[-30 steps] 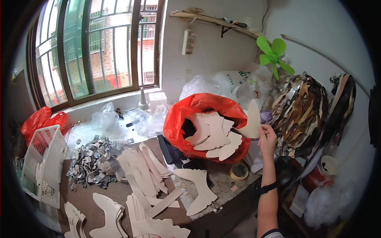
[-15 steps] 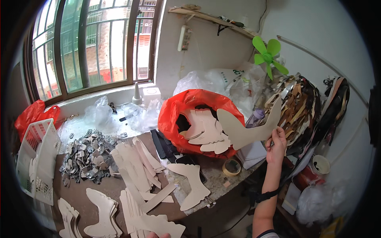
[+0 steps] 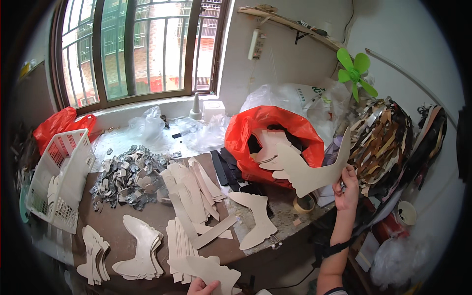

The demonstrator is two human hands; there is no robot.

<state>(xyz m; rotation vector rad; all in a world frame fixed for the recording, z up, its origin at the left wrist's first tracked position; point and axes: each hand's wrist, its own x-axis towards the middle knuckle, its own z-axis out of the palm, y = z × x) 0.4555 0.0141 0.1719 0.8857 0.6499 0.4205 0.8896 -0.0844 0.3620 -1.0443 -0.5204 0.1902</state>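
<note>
My right hand (image 3: 347, 187) is closed, pinching the end of a curved beige sheet piece (image 3: 314, 176) with a wavy edge. That piece hangs in front of a red plastic bag (image 3: 236, 129), partly covering similar pieces (image 3: 271, 140) inside it. At the lower edge, my left hand (image 3: 202, 286) grips another beige piece (image 3: 209, 268), thumb on top. Only part of this hand shows. Beneath that piece lie long beige strips (image 3: 178, 241). Between my hands, a single curved beige piece (image 3: 258, 223) rests at the table's edge.
Two stacks of cut pieces (image 3: 93, 250) (image 3: 140, 248) lie at the left front. Behind them is a heap of small grey pieces (image 3: 128, 179), beside a white basket (image 3: 66, 147). A tape roll (image 3: 304, 203) sits by the table edge. A green fan (image 3: 355, 74) stands at right.
The whole view has shifted, so the table appears farther right. The piece in my right hand has dipped lower against the red bag. More of my left hand shows.
</note>
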